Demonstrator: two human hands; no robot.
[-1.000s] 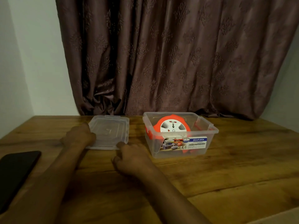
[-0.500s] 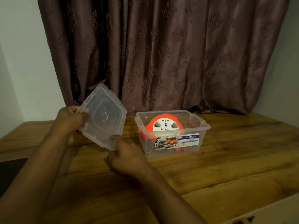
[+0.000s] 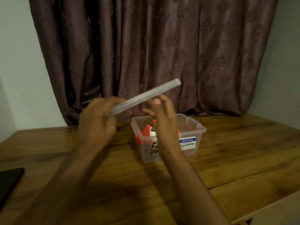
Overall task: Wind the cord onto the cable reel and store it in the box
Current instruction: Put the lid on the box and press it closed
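I see my left hand (image 3: 97,120) gripping the clear flat plastic lid (image 3: 146,97), held edge-on and tilted above the wooden tabletop (image 3: 243,151). My right hand (image 3: 162,114) touches its underside, fingers blurred, so I cannot tell its grip. It hides much of the orange-and-white cable reel (image 3: 146,133) inside the clear plastic box (image 3: 194,127). A black slab (image 3: 9,181) is cut off at left.

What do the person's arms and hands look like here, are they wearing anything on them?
Both forearms are bare right down to the bottom edge of the picture: no sleeves show. The left hand and the right hand wear no gloves, and no watch, ring or bracelet can be seen, though the hands are blurred and the light is dim.
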